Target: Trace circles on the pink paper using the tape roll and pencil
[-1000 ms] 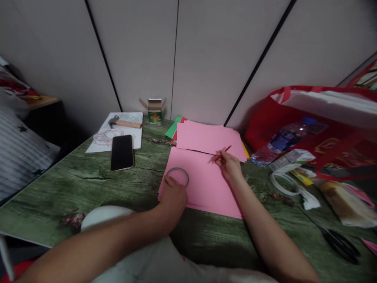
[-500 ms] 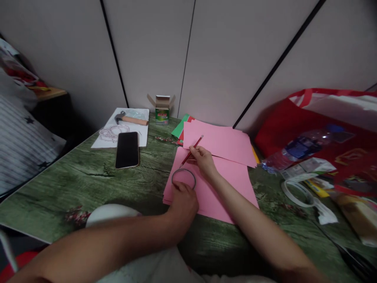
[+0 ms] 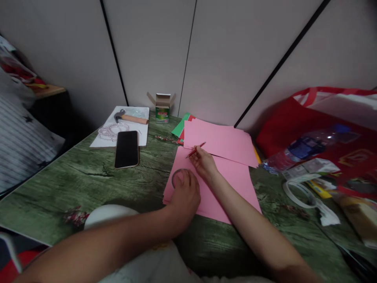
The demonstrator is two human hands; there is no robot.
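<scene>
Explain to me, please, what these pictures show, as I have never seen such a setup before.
There is no machine here: you see a person's two bare hands. Every picture comes from one camera worn on that person's head, looking forward and down. The right hand holds a red pencil. The left hand rests over a grey ring that lies on pink paper. The green table also bears a phone, a hammer on a white sheet and a small open box. At the right are a plastic bottle and a red bag.
</scene>
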